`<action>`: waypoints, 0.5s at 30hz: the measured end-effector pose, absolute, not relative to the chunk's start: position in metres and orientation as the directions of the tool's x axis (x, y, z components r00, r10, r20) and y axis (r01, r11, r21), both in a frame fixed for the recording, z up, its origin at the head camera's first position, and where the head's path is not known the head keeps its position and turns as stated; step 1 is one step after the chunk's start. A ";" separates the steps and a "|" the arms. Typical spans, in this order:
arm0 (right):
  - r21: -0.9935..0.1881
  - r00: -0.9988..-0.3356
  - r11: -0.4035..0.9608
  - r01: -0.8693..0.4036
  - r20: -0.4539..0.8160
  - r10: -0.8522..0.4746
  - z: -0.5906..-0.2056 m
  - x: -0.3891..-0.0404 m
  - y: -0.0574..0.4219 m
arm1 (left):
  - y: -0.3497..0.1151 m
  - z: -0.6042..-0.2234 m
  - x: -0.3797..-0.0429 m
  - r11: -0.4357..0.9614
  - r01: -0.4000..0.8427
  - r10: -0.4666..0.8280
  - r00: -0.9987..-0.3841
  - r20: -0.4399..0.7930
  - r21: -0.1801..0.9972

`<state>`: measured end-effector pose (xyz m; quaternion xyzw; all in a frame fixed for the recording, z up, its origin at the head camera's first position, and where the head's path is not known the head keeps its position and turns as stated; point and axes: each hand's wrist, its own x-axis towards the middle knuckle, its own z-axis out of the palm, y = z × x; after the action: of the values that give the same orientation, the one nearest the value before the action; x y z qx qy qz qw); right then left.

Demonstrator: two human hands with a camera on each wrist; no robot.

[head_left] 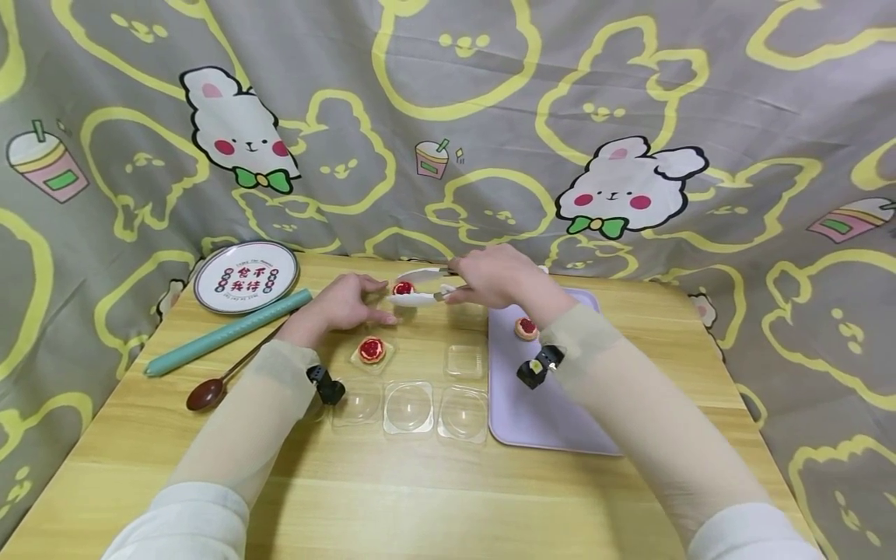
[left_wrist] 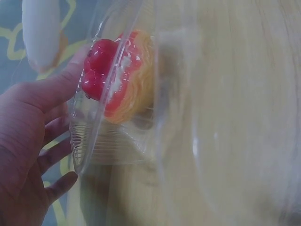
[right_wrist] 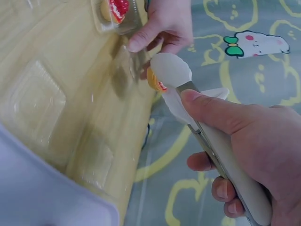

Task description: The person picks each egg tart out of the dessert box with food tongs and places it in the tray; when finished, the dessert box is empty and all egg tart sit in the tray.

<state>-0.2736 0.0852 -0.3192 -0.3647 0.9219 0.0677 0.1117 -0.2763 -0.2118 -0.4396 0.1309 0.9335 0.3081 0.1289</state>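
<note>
My right hand point(head_left: 493, 276) grips a pair of tongs point(right_wrist: 211, 146) with broad white tips. Between the tips is a small tart point(head_left: 403, 288) with a red topping, above the back of the table. My left hand point(head_left: 346, 302) is just left of the tong tips, thumb and fingers spread at the edge of a clear plastic box point(right_wrist: 127, 70); whether they pinch it cannot be told. A second red-topped tart point(left_wrist: 127, 77) sits in a clear box in front of the left hand. Another tart point(head_left: 526, 328) lies on the lilac tray point(head_left: 553, 416), under the right forearm.
Several clear plastic boxes point(head_left: 409, 407) stand in a row left of the tray, with another box point(head_left: 465, 361) behind them. At the left lie a green rolling pin point(head_left: 227, 334), a brown spoon point(head_left: 206, 394) and a printed white plate point(head_left: 245, 276). A patterned curtain point(head_left: 448, 140) hangs behind the table.
</note>
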 end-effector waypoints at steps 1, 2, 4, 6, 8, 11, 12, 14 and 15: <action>0.043 -0.713 0.727 -0.685 -0.246 -0.657 -0.317 -0.271 0.090 | -0.212 -0.440 -0.276 0.779 0.170 0.326 -0.932 -0.159 0.603; 0.042 -0.717 0.730 -0.683 -0.232 -0.657 -0.316 -0.269 0.095 | -0.212 -0.440 -0.276 0.780 0.173 0.329 -0.931 -0.158 0.601; 0.040 -0.725 0.735 -0.677 -0.212 -0.656 -0.312 -0.263 0.106 | -0.213 -0.440 -0.276 0.782 0.176 0.331 -0.930 -0.159 0.598; 0.036 -0.731 0.740 -0.672 -0.192 -0.654 -0.309 -0.257 0.117 | -0.213 -0.439 -0.275 0.784 0.177 0.331 -0.930 -0.159 0.595; 0.028 -0.737 0.745 -0.667 -0.176 -0.653 -0.305 -0.251 0.128 | -0.213 -0.439 -0.275 0.783 0.177 0.331 -0.930 -0.158 0.597; 0.040 -0.746 0.751 -0.659 -0.162 -0.646 -0.301 -0.240 0.146 | -0.213 -0.439 -0.275 0.783 0.181 0.332 -0.931 -0.154 0.595; 0.049 -0.748 0.751 -0.658 -0.158 -0.645 -0.300 -0.236 0.152 | -0.212 -0.439 -0.275 0.782 0.183 0.333 -0.930 -0.152 0.596; 0.070 -0.755 0.755 -0.652 -0.156 -0.637 -0.299 -0.229 0.163 | -0.212 -0.439 -0.275 0.781 0.186 0.336 -0.930 -0.150 0.596; 0.075 -0.755 0.754 -0.652 -0.152 -0.638 -0.298 -0.225 0.169 | -0.213 -0.439 -0.275 0.781 0.187 0.337 -0.930 -0.149 0.596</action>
<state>-0.2247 0.1690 -0.2980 -0.3450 0.9347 0.0615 0.0584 -0.2749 -0.2125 -0.4387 0.1400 0.9354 0.3000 0.1244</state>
